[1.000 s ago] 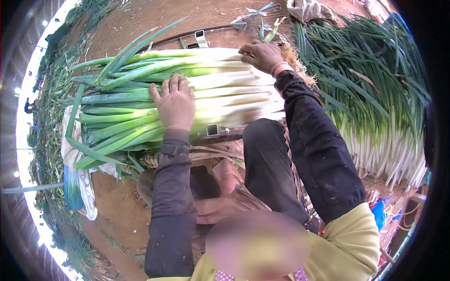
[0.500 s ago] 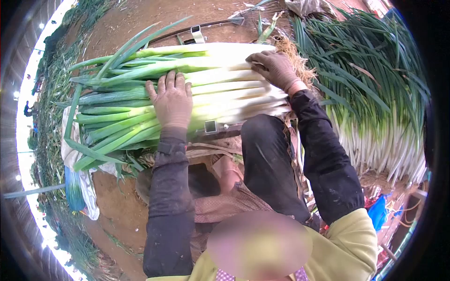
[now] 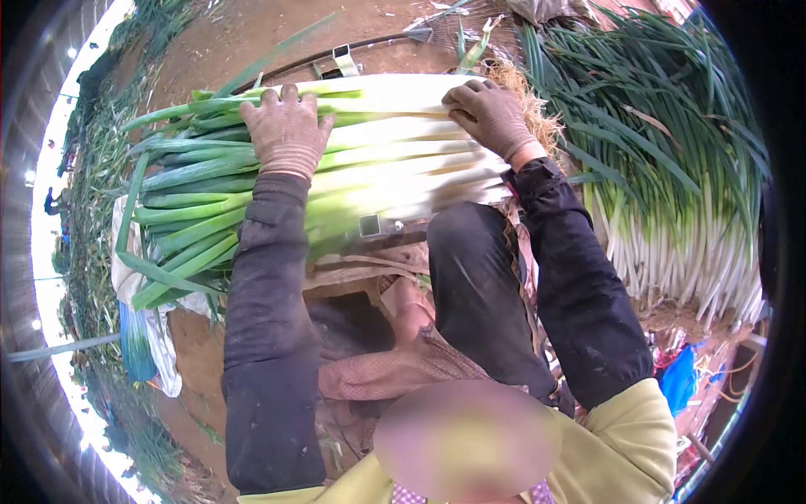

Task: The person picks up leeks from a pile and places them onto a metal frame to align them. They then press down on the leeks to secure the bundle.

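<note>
Several thick green onions (image 3: 386, 134) lie side by side across a low frame, green leaves to the left and white stems with roots to the right. My left hand (image 3: 285, 134), in a brown glove, rests spread on the far leaves, fingers apart and holding nothing. At the root end, my right hand (image 3: 491, 116), gloved too, lies on the far white stems with its fingers bent over them. Its thumb and palm are partly hidden, so any grip cannot be made out. The roots (image 3: 525, 105) are just beyond it.
A large pile of green onions (image 3: 663, 168) lies on the right. Square metal tube ends (image 3: 369, 225) show at the frame's near edge. A white sack (image 3: 126, 244) is at the left, and a blue bag (image 3: 680, 382) at the lower right.
My left hand has moved left and away from my body, from the middle of the leaves to the far ones. The right hand has barely moved.
</note>
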The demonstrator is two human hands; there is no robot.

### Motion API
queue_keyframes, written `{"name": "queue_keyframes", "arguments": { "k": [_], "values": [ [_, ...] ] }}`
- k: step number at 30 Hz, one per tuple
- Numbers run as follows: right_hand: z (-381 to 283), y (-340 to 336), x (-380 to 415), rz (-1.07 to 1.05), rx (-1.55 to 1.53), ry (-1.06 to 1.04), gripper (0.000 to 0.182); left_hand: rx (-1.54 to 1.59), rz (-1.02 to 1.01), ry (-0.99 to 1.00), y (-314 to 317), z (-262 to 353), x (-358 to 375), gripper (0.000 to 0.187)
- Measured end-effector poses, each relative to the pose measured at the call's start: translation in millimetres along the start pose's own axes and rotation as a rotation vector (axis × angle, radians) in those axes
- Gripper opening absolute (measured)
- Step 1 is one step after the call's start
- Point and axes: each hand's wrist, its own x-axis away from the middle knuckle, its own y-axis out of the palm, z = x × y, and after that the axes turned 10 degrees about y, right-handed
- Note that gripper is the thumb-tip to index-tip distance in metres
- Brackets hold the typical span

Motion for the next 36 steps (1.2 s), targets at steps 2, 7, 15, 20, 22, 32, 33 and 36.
{"name": "queue_keyframes", "arguments": {
  "k": [2,7,15,20,22,32,33,36],
  "values": [
    [0.0,1.6,6.2,0.05,-0.033,-0.012,0.018,-0.088,0.221,0.125,9.9,-6.6,7.0,0.04],
    [8.5,2.8,14.4,0.025,-0.187,0.033,0.017,0.36,0.131,0.115,39.0,-25.5,4.2,0.039],
    [-2.0,-2.4,15.8,0.029,-0.101,0.057,0.013,0.229,0.228,0.103,47.5,3.4,37.5,0.039],
    [-20.8,24.7,12.5,0.137,0.076,0.162,0.015,0.193,0.125,0.047,47.2,9.7,30.4,0.042],
    [-25.5,18.9,21.1,0.147,0.116,0.165,0.014,0.192,0.173,0.039,46.6,12.2,35.3,0.042],
    [23.1,4.3,10.6,0.022,-0.04,0.052,0.023,0.165,0.183,0.069,47.7,17.3,28.9,0.04],
    [20.1,1.8,17.1,-0.017,-0.076,0.099,0.023,0.178,0.135,0.069,45.8,17.8,32.0,0.04],
    [20.8,-0.5,23.3,0.023,-0.084,0.096,0.023,0.148,0.118,0.063,48.3,23.4,31.3,0.04]
  ]
}}
